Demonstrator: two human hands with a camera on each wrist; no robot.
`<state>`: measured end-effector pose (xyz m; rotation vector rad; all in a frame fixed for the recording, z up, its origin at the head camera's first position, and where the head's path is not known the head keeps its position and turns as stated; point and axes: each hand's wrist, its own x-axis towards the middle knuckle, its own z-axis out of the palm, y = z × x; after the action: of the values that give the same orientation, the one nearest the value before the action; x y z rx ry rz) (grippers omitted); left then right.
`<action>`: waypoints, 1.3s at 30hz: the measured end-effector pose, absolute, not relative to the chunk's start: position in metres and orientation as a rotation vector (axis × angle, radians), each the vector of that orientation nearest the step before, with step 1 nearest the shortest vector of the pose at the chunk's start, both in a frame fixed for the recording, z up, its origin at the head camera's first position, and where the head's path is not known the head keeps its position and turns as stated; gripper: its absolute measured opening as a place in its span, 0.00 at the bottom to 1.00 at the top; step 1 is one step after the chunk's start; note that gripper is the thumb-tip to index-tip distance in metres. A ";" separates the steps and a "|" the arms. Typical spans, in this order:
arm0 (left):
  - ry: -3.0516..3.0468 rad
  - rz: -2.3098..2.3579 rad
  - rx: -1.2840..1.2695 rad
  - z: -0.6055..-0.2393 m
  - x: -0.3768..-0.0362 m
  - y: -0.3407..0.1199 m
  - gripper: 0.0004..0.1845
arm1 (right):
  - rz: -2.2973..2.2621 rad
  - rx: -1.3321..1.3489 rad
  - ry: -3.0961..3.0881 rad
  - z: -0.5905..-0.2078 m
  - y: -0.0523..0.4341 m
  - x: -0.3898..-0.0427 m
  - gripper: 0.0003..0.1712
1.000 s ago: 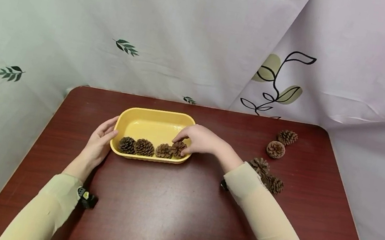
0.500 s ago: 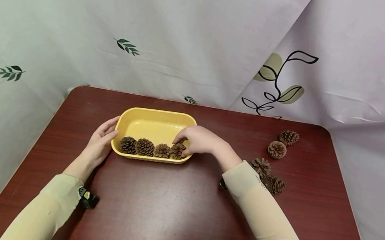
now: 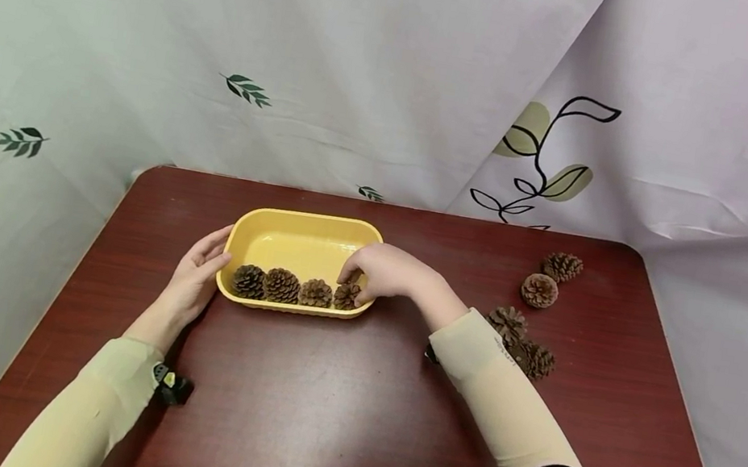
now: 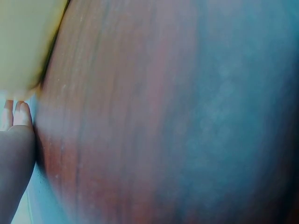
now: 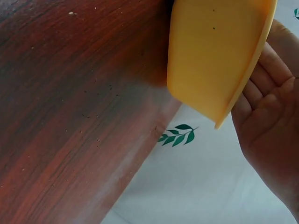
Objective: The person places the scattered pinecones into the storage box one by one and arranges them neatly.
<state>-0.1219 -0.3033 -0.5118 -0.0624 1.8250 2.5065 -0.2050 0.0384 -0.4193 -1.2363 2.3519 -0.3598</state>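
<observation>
Two bare hands, well apart, both working at the same yellow tray (image 3: pixel 291 249), which sits on a dark reddish table (image 3: pixel 288 408) toward its far edge. Left hand (image 3: pixel 191 282) holds the tray's left end, thumb at the rim and fingers along the outside – the tips are hidden, so can't tell exactly how far they wrap. Right hand (image 3: pixel 388 272) reaches in over the right end, thumb and finger pinching the rightmost pinecone (image 3: pixel 346 297) down in the near right corner.

That one's part of a row of four along the near wall inside the tray. The leftmost pinecone (image 3: pixel 249 281) looks darkest and sits right up against the second pinecone (image 3: pixel 281 286), then the third pinecone (image 3: pixel 316 293) is just beside that. Far half of the tray's floor is bare and shiny.

More cones lie on the table off to the right, well apart from the tray: a back pair (image 3: pixel 563 267) close together, and a nearer cluster (image 3: pixel 508 323) partly hidden by the pale right sleeve (image 3: pixel 503 393), so no exact count there. Behind it all hangs a whitish cloth (image 3: pixel 372 62) with leaf prints. The left wrist view is mostly blurry tabletop, while the right wrist one shows that palm by the tray's rim
</observation>
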 end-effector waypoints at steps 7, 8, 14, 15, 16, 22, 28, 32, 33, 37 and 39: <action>1.819 2.508 -0.061 -0.511 -0.122 -0.303 0.22 | -0.374 -1.237 2.353 -0.422 0.037 -0.204 0.20; 1.820 2.507 -0.060 -0.511 -0.122 -0.303 0.22 | -0.379 -1.240 2.355 -0.422 0.038 -0.204 0.20; 1.818 2.510 -0.058 -0.511 -0.122 -0.303 0.23 | -0.456 -1.236 2.406 -0.419 0.044 -0.201 0.23; 1.815 2.511 -0.060 -0.511 -0.122 -0.303 0.23 | -0.481 -1.235 2.420 -0.418 0.047 -0.201 0.23; 1.815 2.511 -0.063 -0.511 -0.122 -0.303 0.23 | -0.508 -1.238 2.434 -0.417 0.050 -0.201 0.23; 1.826 2.500 -0.071 -0.512 -0.122 -0.303 0.23 | -0.658 -1.281 2.531 -0.413 0.076 -0.195 0.22; 1.828 2.502 -0.057 -0.512 -0.122 -0.304 0.23 | -0.804 -1.252 2.612 -0.412 0.109 -0.184 0.22; 1.817 2.508 -0.040 -0.512 -0.122 -0.304 0.23 | -0.857 -1.196 2.655 -0.414 0.134 -0.174 0.22; 1.812 2.512 -0.039 -0.512 -0.122 -0.304 0.23 | -0.868 -1.181 2.664 -0.414 0.140 -0.172 0.22; 1.795 2.525 -0.034 -0.512 -0.122 -0.304 0.24 | -0.914 -1.114 2.702 -0.416 0.163 -0.164 0.21; 1.791 2.527 -0.031 -0.513 -0.122 -0.304 0.24 | -0.933 -1.068 2.724 -0.417 0.175 -0.159 0.21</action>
<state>-0.1223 -0.3042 -0.5128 -0.0307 1.7907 2.5273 -0.1592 0.1748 -0.4169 -1.0678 2.7242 -0.9330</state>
